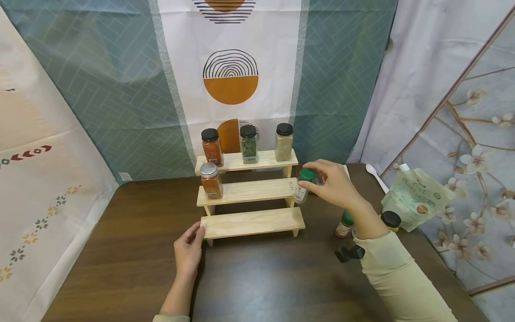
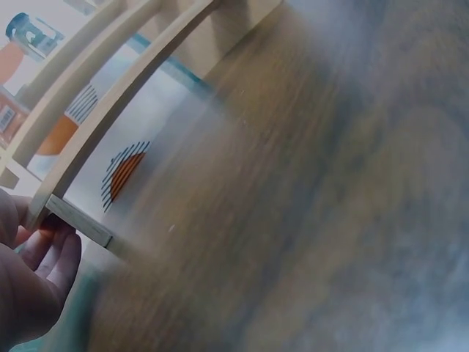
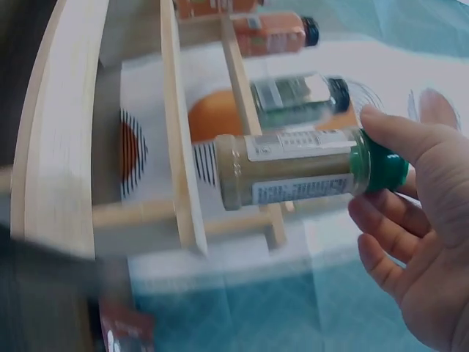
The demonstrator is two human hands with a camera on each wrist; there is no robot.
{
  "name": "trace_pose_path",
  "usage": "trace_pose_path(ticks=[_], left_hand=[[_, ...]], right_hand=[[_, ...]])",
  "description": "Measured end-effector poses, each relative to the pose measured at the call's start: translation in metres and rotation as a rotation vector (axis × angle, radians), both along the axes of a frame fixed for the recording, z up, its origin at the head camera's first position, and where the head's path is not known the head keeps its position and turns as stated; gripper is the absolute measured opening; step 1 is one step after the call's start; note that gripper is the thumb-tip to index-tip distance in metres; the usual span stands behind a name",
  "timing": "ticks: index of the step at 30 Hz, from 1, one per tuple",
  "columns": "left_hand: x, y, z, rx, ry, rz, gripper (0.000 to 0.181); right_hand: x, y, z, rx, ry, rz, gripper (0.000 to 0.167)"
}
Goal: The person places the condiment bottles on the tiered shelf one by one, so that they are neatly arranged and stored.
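Observation:
My right hand (image 1: 335,184) pinches the green cap of a glass spice jar (image 3: 297,169) between thumb and fingers. The jar has white labels and brownish contents. It is held off the table, by the right end of the middle step of a three-tier wooden rack (image 1: 253,222). At the rack's lower left corner, my left hand (image 1: 189,250) grips the end of the bottom step, its fingers curled under the board in the left wrist view. On the top step stand a red-orange jar (image 1: 212,147), a green herb jar (image 1: 249,145) and a pale jar (image 1: 283,143). A silver-capped jar (image 1: 212,182) stands on the middle step's left.
Right of the rack, a green-capped jar (image 1: 344,224) and a black-capped jar (image 1: 390,219) stand partly behind my right forearm. A pale green spouted pouch (image 1: 416,197) and a white spoon (image 1: 377,177) lie near the table's right edge. Patterned cloths hang behind and beside the table.

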State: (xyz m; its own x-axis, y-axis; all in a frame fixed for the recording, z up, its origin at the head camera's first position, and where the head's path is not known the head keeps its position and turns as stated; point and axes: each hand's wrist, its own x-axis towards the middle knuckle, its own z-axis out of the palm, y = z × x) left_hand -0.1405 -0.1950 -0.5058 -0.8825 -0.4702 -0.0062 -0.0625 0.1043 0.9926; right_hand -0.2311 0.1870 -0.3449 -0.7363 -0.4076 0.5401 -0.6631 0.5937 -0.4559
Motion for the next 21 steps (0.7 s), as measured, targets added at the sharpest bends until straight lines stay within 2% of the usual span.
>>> trace_pose_path(ticks=[5, 11, 21], left_hand=[[0.0, -0.001, 0.001, -0.009, 0.006, 0.001, 0.035], [0.0, -0.002, 0.0, -0.015, -0.01, -0.002, 0.035], [0.002, 0.001, 0.002, -0.01, 0.023, 0.0, 0.035]], right_hand=[[-0.01, -0.033, 0.004, -0.047, -0.014, 0.002, 0.042], [-0.02, -0.065, 0.0, -0.06, -0.053, 0.018, 0.046], [-0.028, -0.098, -0.001, -0.047, -0.002, 0.048, 0.043]])
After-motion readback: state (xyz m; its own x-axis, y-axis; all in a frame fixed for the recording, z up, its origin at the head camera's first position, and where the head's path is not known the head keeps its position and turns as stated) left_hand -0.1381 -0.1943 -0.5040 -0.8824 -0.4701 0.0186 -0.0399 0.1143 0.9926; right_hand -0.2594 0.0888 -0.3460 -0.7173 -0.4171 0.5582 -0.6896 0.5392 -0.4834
